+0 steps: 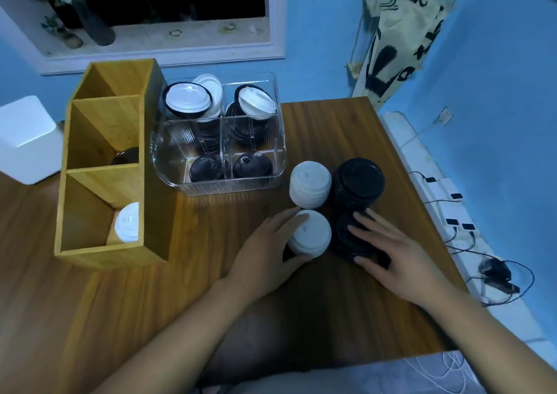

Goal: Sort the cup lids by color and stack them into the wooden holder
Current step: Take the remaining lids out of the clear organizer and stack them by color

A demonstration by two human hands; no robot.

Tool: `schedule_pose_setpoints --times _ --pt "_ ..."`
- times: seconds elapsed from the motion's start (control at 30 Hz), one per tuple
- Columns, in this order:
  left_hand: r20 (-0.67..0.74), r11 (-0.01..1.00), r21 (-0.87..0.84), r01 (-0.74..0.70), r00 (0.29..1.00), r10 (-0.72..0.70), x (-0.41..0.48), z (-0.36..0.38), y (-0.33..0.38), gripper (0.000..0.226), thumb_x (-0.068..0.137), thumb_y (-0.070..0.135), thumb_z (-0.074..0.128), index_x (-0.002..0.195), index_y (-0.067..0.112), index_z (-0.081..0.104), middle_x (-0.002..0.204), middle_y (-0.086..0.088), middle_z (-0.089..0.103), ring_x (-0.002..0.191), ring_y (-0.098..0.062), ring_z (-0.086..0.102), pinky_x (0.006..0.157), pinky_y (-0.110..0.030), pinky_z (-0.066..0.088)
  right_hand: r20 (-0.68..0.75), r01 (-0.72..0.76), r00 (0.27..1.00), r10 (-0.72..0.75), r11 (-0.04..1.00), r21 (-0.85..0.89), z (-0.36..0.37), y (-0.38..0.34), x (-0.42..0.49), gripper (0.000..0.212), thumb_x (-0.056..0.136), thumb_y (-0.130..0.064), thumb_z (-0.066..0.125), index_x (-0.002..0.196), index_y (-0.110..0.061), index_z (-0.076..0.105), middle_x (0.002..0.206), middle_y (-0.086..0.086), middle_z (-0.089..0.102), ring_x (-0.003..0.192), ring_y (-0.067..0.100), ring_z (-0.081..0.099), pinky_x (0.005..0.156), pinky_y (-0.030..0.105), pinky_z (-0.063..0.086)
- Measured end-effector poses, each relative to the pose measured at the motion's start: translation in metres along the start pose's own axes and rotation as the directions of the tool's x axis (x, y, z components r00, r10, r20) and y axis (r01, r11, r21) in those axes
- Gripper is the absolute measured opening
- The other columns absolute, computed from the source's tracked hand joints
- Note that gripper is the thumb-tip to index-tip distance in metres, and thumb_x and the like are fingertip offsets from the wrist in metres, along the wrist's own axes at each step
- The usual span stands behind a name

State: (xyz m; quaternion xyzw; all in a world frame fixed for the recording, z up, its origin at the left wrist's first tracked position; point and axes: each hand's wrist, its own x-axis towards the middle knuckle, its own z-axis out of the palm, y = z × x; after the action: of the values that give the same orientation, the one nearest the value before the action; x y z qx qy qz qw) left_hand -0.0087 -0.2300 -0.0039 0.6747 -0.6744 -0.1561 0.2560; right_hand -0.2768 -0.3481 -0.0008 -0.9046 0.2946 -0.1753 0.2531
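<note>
My left hand (268, 252) grips a near stack of white lids (312, 237) on the wooden table. My right hand (391, 249) grips a near stack of black lids (346, 240) beside it. Behind them stand a second white stack (310, 188) and a taller black stack (358, 182). The wooden holder (102, 167) stands at the left with three compartments: white lids (128, 226) lie in the nearest, a black lid (126, 156) in the middle one, and the far one shows no lid.
A clear plastic organizer (223, 134) behind the stacks holds mixed black and white lids in its compartments. A white box (27, 140) sits left of the holder. Power strips and cables (452, 212) lie past the table's right edge.
</note>
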Motion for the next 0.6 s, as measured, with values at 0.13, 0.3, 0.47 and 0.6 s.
schedule_pose_setpoints --times 0.13,0.3,0.47,0.6 --pt "-0.020 1.000 0.004 -0.009 1.000 0.009 0.001 0.000 0.001 0.075 0.089 0.050 0.074 0.153 0.029 0.041 0.159 0.011 0.037 0.139 -0.010 0.041 0.114 -0.029 0.038 -0.005 0.058 0.998 -0.058 0.998 -0.025 0.001 0.002 -0.002 0.060 0.088 -0.033 0.072 0.143 -0.019 0.053 0.157 -0.003 0.041 0.151 0.018 0.026 0.120 0.044 0.030" --pt "0.009 0.999 0.033 -0.002 1.000 0.002 0.000 -0.007 0.001 0.083 0.089 0.052 0.072 0.157 0.031 0.031 0.165 0.013 0.023 0.143 -0.011 0.034 0.115 -0.026 0.032 -0.071 0.128 0.986 -0.151 0.957 -0.261 -0.006 -0.011 -0.001 0.049 0.088 -0.040 0.074 0.131 -0.017 0.065 0.147 0.001 0.052 0.147 0.025 0.035 0.112 0.053 0.039" --pt "-0.048 0.995 0.083 0.051 0.998 -0.047 -0.006 -0.042 -0.003 0.075 0.089 0.058 0.068 0.153 0.031 0.038 0.159 0.014 0.034 0.143 -0.002 0.032 0.113 -0.019 0.029 -0.130 0.166 0.969 -0.211 0.941 -0.294 -0.016 -0.054 0.029 0.034 0.090 -0.036 0.069 0.120 -0.021 0.071 0.128 -0.003 0.065 0.128 0.018 0.053 0.106 0.042 0.044" --pt "-0.209 0.980 0.157 0.119 0.974 -0.085 0.000 -0.093 -0.015 0.051 0.093 0.049 0.065 0.138 0.028 0.054 0.136 0.012 0.056 0.123 0.004 0.045 0.096 -0.010 0.037 -0.083 0.168 0.976 -0.200 0.942 -0.290 -0.010 -0.101 0.097 0.032 0.092 -0.029 0.063 0.123 -0.021 0.065 0.120 -0.005 0.065 0.116 0.010 0.054 0.095 0.026 0.045"
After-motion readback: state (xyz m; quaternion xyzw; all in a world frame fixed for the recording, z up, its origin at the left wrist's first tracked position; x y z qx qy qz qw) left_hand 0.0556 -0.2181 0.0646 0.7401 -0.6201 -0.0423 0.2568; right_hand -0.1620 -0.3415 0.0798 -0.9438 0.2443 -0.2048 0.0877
